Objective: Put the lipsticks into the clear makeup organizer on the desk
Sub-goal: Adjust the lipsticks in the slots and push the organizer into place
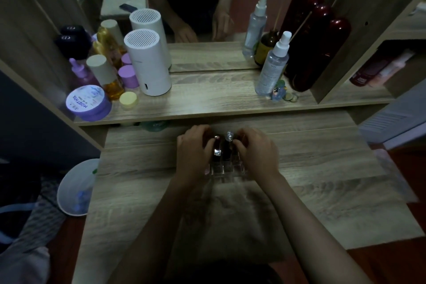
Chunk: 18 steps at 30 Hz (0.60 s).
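Note:
The clear makeup organizer [227, 172] stands on the wooden desk, in the middle, between my two hands. Dark lipsticks [227, 147] with shiny caps stand upright in its back cells; the front cells look empty. My left hand [194, 153] curls around the organizer's left side, fingers over the lipstick tops. My right hand [257, 152] wraps the right side, fingertips touching a lipstick near the back. The light is dim, and my fingers hide the back row, so whether they pinch a lipstick is unclear.
A raised shelf [230, 104] behind holds a white cylinder [147, 62], purple jars [88, 102], amber bottles, clear spray bottles [273, 64] and a dark red case [311, 41] before a mirror. A white bin [77, 188] sits left of the desk [322, 180].

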Each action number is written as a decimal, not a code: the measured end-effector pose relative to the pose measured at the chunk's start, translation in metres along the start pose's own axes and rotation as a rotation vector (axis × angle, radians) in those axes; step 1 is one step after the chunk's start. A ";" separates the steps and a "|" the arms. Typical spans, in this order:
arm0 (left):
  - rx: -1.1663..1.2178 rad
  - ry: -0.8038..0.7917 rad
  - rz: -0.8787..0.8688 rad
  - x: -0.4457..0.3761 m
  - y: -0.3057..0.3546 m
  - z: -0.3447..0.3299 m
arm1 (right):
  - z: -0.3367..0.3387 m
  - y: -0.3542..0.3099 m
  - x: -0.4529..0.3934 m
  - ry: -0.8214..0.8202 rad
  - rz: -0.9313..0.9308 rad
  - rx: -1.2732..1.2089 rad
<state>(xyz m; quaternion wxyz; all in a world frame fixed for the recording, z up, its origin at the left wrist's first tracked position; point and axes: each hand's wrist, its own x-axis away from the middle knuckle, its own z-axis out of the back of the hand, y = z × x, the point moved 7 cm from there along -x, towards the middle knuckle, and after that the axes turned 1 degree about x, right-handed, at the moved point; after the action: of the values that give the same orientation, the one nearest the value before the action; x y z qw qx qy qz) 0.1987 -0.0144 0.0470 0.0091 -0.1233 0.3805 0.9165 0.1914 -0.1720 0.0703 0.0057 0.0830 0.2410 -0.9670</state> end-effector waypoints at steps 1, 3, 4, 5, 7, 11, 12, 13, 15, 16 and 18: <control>-0.009 -0.017 -0.012 -0.002 0.002 -0.001 | 0.001 -0.003 -0.003 0.004 0.013 -0.013; -0.043 -0.052 -0.033 -0.005 0.004 -0.006 | -0.001 -0.006 -0.006 -0.008 0.031 -0.021; -0.057 -0.065 -0.042 -0.005 0.005 -0.008 | -0.003 -0.007 -0.007 -0.019 0.033 -0.013; -0.067 -0.075 -0.048 -0.005 0.005 -0.011 | -0.006 -0.007 -0.008 -0.032 0.032 -0.004; -0.078 -0.083 -0.050 -0.004 0.005 -0.014 | -0.009 -0.006 -0.008 -0.052 0.028 0.005; -0.084 -0.076 -0.053 -0.003 0.005 -0.014 | -0.010 -0.003 -0.009 -0.029 0.022 0.005; -0.086 -0.076 -0.052 -0.003 0.005 -0.014 | -0.010 -0.002 -0.009 -0.025 0.023 0.009; -0.086 -0.075 -0.049 -0.004 0.006 -0.014 | -0.010 -0.002 -0.009 -0.023 0.025 0.012; -0.084 -0.066 -0.046 -0.004 0.006 -0.013 | -0.011 0.000 -0.010 -0.019 0.026 0.010; -0.081 -0.060 -0.048 -0.004 0.006 -0.012 | -0.011 0.001 -0.010 -0.022 0.023 0.004; -0.072 -0.055 -0.051 -0.003 0.006 -0.012 | -0.011 0.002 -0.009 -0.040 0.018 -0.012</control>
<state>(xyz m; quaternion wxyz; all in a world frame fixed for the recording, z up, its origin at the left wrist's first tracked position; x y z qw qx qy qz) 0.2035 -0.0266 0.0439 0.0385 -0.1081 0.3434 0.9321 0.2025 -0.1687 0.0616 0.0199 0.0656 0.2459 -0.9669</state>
